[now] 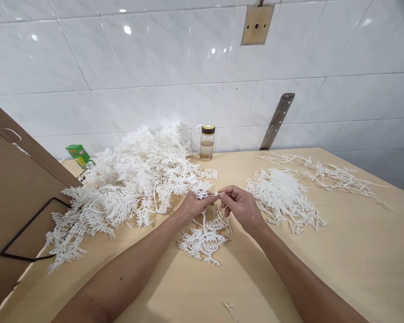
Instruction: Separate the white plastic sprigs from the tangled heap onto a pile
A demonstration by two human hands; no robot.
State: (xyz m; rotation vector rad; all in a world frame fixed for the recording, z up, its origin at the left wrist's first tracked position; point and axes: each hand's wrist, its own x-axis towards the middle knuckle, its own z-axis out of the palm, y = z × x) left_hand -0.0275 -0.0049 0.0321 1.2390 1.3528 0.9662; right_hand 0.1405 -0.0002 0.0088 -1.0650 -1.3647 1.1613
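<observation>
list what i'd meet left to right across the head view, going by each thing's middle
Cardboard → green carton → large white heap → left hand → right hand → smaller white pile → loose bare white branches.

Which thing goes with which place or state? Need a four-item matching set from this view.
1. Clear bottle with dark lid
2. Green printed carton
3. Thin white branched sprig
4. Low heap of white branched pieces

A. Held between left hand and right hand
B. Lying right of the right hand
C. Upright, part-filled
D. Tilted, left of the bottle

Pairs: 1-C, 2-D, 3-A, 4-B
</observation>
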